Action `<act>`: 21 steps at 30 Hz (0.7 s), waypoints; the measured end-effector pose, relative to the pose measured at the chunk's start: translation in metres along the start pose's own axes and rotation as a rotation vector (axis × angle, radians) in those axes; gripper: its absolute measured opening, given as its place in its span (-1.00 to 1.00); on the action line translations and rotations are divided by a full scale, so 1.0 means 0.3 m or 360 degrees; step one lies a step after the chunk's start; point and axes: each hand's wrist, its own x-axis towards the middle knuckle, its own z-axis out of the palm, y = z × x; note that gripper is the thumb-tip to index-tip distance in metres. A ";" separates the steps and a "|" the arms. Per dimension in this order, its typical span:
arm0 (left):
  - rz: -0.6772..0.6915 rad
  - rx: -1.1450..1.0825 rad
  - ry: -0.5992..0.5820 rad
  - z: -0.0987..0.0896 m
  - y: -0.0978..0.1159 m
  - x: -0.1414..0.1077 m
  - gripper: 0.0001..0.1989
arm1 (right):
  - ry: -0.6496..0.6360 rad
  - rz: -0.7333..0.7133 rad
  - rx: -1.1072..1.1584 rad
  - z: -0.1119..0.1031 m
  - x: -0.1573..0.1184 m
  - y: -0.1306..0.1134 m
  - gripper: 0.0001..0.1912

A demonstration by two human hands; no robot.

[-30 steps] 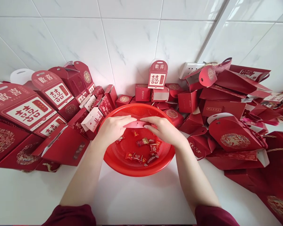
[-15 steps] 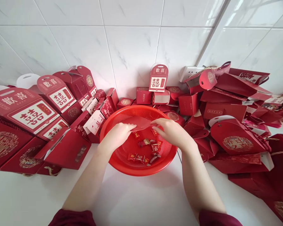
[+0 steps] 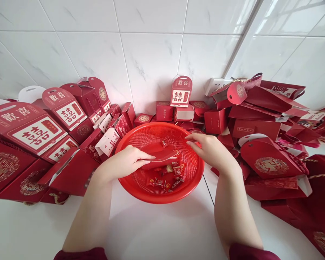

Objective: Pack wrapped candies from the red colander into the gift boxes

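Observation:
A red plastic basket (image 3: 195,182) with a perforated wall stands before me. Several wrapped candies (image 3: 162,181) lie on its bottom, mostly toward the front and right. My left hand (image 3: 126,161) reaches over the basket's left rim, thumb and fingers closed on the edge of a red paper box (image 3: 155,160). The box is tilted low inside the basket, with a pale edge along its top. My right hand (image 3: 206,148) hovers over the right rim, apart from the box, with thumb and forefinger spread and nothing visible between them. Its other fingers are partly hidden.
Red gift boxes (image 3: 36,135) with gold and white prints crowd the left side. More boxes (image 3: 271,162) are piled on the right. Small boxes (image 3: 164,111) line the tiled wall (image 3: 151,54) behind the basket. A white power strip (image 3: 216,85) sits by the wall.
The red box has moved down and toward me in my left hand. My right hand has let go of it and drawn away to the right. A candy now shows near the basket's back.

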 end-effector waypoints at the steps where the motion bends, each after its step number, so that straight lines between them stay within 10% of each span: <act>1: -0.0027 -0.0002 0.0037 -0.006 0.004 -0.006 -0.66 | 0.0005 -0.0004 0.0013 -0.002 -0.001 -0.002 -0.78; 6: -0.0075 -0.0037 0.0356 0.000 0.002 0.016 -0.65 | 0.0035 -0.0124 0.0185 -0.001 -0.001 -0.046 -0.75; 21: -0.0104 -0.0135 0.0496 0.066 -0.094 0.114 -0.65 | 0.0036 -0.0419 0.0200 0.117 0.040 -0.087 -0.79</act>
